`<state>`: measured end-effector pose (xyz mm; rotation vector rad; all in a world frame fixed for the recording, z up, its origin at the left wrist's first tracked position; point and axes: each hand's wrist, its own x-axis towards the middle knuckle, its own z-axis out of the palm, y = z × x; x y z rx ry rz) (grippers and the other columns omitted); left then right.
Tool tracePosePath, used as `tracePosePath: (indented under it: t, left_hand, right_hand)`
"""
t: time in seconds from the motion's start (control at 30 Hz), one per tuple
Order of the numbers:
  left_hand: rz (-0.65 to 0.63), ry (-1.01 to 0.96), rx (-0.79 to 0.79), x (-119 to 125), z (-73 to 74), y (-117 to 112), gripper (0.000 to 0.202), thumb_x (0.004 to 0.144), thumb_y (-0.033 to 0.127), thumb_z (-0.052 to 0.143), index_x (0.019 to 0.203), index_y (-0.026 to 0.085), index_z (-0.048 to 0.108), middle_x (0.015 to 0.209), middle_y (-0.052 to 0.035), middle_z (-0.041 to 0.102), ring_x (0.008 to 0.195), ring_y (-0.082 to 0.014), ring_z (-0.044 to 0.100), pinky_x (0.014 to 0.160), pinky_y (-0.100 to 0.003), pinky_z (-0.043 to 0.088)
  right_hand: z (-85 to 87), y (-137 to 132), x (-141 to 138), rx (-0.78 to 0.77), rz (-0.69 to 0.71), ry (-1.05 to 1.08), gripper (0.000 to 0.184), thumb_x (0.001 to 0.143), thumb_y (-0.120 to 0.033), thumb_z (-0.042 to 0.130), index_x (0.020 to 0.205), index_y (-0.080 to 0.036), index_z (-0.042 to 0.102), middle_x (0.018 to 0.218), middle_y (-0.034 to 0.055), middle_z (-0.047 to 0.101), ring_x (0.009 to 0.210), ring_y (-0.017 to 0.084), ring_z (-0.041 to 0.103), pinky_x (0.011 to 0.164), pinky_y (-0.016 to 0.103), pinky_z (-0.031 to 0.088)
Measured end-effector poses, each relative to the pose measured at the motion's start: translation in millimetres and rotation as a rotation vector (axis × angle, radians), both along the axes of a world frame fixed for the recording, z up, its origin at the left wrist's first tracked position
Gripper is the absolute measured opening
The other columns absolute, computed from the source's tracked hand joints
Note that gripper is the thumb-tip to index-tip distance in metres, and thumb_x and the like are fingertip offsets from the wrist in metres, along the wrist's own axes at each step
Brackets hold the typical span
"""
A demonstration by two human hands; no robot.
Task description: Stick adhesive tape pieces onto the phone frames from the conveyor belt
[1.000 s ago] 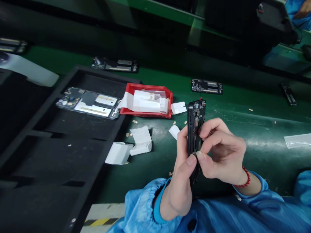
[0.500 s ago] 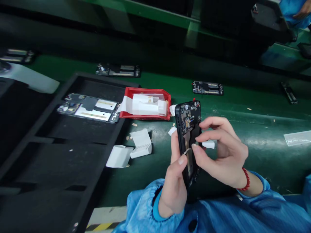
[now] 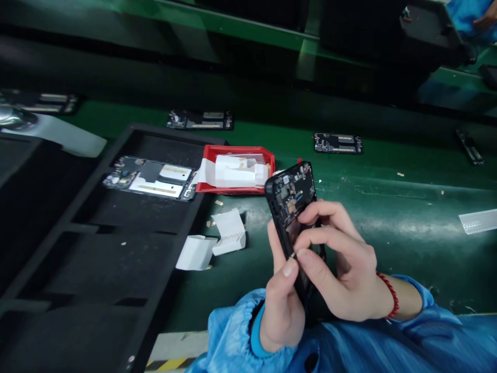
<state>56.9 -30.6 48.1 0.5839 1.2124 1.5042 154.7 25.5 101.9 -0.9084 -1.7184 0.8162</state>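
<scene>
Two bare hands are seen to the near right of a red bin. An opened phone is held tilted in the left hand, gripped between the thumb and fingers that are largely hidden behind it. Its lower inner face is partly covered by the right hand, whose thumb and forefinger are brought together at a pale sliver (whether it is pinched cannot be told). Two curled white papers are found on the near side of the bin. To the bin's left, a black tray is cut off at the view's edge, with another opened phone laid on it. White strip is held in the bin, one end being draped over its left wall. The green bench is scuffed and scattered with small tan bits. Beyond the bin, further opened phones are spread out, the leftmost being cut off. Far to the bin's right, a co-worker's hand is partly shown; the dark background is hard to make out.
</scene>
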Motion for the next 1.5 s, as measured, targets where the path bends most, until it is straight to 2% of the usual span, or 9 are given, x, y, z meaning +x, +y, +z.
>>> tracePosePath:
  t: [0.23,0.4,0.53,0.63,0.77,0.9,1.0,1.27,1.5]
  left_hand:
    - [0.055,-0.195,0.006,0.4,11.0,17.3,0.037,0.090,0.039,0.055,0.114,0.023,0.078,0.114,-0.0052,0.077,0.125,-0.0294,0.066,0.112,-0.044,0.052]
    - [0.068,-0.080,-0.154,-4.0,6.1,25.9,0.041,0.082,0.054,0.062,0.099,0.020,0.077,0.100,-0.0080,0.076,0.115,-0.0328,0.068,0.100,-0.044,0.058]
    - [0.164,0.130,-0.219,-13.7,-6.3,41.9,0.033,0.086,0.053,0.066,0.097,0.023,0.073,0.095,-0.0051,0.073,0.100,-0.0261,0.070,0.081,-0.032,0.060]
    - [0.160,0.213,-0.142,-23.6,-13.1,58.4,0.034,0.088,0.052,0.065,0.104,0.021,0.072,0.097,-0.0053,0.073,0.100,-0.0244,0.070,0.080,-0.029,0.058]
    - [0.179,0.266,0.039,-33.9,-17.1,71.4,0.062,0.089,0.064,0.060,0.135,0.021,0.059,0.126,-0.0108,0.067,0.097,-0.0218,0.071,0.074,-0.028,0.058]
    - [0.143,0.174,0.131,-36.0,-16.6,69.2,0.066,0.091,0.060,0.058,0.143,0.021,0.047,0.107,-0.0101,0.073,0.080,-0.0196,0.073,0.064,-0.027,0.056]
    - [0.105,0.196,0.124,-38.8,-17.0,65.0,0.059,0.092,0.053,0.060,0.139,0.018,0.050,0.099,-0.0095,0.075,0.077,-0.0194,0.073,0.065,-0.027,0.056]
    - [0.088,0.220,0.054,-39.5,-25.8,65.0,0.044,0.089,0.047,0.067,0.122,0.018,0.064,0.096,-0.0080,0.076,0.074,-0.0183,0.072,0.064,-0.028,0.057]
    - [-0.054,0.190,0.050,-37.0,-30.7,67.4,0.040,0.086,0.052,0.072,0.107,0.017,0.073,0.099,-0.0102,0.077,0.080,-0.0192,0.072,0.071,-0.029,0.059]
  right_hand:
    - [-2.9,-0.2,3.2,-0.085,0.047,-0.013,0.018,0.097,-0.010,0.054,0.098,-0.016,0.070,0.114,0.0096,0.060,0.107,0.017,0.065,0.099,0.036,0.056]
    - [-16.5,-5.7,14.9,-0.019,-0.090,-0.132,0.034,0.095,-0.017,0.061,0.128,-0.024,0.063,0.145,0.0115,0.052,0.135,0.026,0.054,0.113,0.046,0.049]
    - [-36.0,-5.2,31.1,-0.450,0.117,-0.026,0.066,0.100,-0.028,0.059,0.158,-0.032,0.029,0.151,0.0110,0.055,0.132,0.023,0.062,0.102,0.039,0.059]
    - [-52.5,21.0,32.7,-0.702,0.328,0.037,0.054,0.100,-0.040,0.056,0.150,-0.023,0.043,0.114,0.0092,0.077,0.097,0.020,0.077,0.085,0.036,0.065]
    - [-71.3,103.1,11.8,-0.613,0.169,-0.060,0.046,0.097,-0.047,0.062,0.131,-0.016,0.060,0.106,0.0095,0.077,0.093,0.021,0.076,0.086,0.039,0.064]
    - [-79.7,199.0,-7.0,-0.509,-0.015,-0.270,0.036,0.100,-0.038,0.062,0.128,-0.016,0.061,0.123,0.0095,0.068,0.102,0.021,0.070,0.087,0.041,0.062]
    - [-79.9,243.5,16.3,-0.428,-0.071,-0.505,0.036,0.099,-0.036,0.064,0.129,-0.018,0.061,0.132,0.0101,0.064,0.113,0.024,0.066,0.095,0.046,0.059]
    - [-76.5,258.2,156.5,-0.346,-0.065,-1.012,0.039,0.098,-0.036,0.066,0.132,-0.018,0.060,0.138,0.0112,0.060,0.121,0.027,0.063,0.101,0.051,0.055]
    - [-58.4,239.5,138.6,-0.170,-0.088,-0.904,0.038,0.096,-0.036,0.068,0.128,-0.016,0.061,0.130,0.0111,0.063,0.113,0.025,0.065,0.096,0.048,0.057]
